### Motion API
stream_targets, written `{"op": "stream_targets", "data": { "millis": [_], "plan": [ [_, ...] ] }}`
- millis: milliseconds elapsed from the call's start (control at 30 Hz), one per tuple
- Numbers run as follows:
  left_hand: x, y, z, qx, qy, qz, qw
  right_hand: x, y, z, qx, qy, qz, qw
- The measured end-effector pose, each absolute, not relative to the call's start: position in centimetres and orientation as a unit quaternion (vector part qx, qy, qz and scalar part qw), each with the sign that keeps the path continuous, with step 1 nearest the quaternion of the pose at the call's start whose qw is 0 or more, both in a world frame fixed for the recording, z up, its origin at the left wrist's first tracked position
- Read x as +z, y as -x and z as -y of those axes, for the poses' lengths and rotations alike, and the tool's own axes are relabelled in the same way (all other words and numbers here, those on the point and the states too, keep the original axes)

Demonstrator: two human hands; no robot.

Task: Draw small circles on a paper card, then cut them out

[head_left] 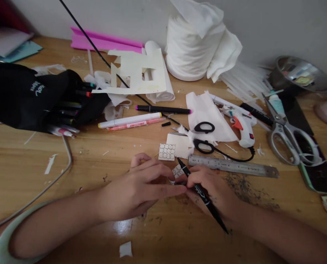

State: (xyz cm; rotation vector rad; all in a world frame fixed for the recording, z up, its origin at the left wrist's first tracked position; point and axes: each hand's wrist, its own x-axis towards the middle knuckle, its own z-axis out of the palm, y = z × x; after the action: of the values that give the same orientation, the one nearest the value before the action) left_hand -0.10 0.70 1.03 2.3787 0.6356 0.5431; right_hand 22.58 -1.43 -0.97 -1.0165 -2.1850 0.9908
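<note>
Head view: wooden table (pixel 89 168); left hand (pixel 140 187), fingertips partly hidden, so its pinch cannot be told; right hand (pixel 214 189), clasping a black marker (pixel 203 195) slantwise, presumably freeing digits for the circle-patterned card piece (pixel 177 171) between both hands.

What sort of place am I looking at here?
Probably a craft table, perhaps at home or in a small workshop; I can't tell which. A glue gun and a steel ruler lie on it, and the person's right hand holds a black pen.
</note>
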Motion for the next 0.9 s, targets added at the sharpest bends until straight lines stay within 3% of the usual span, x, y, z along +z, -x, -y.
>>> {"op": "stream_targets", "data": {
  "millis": [367, 900],
  "plan": [
    [1.06, 0.18, -0.81, 0.199, -0.904, -0.249, 0.285, -0.87, -22.67, 1.76, 0.400, 0.391, 0.768, 0.312],
    [1.15, 0.07, -0.86, 0.190, -0.906, -0.241, 0.293, -0.94, -22.81, 1.32, 0.432, 0.404, 0.759, 0.271]
  ]
}}
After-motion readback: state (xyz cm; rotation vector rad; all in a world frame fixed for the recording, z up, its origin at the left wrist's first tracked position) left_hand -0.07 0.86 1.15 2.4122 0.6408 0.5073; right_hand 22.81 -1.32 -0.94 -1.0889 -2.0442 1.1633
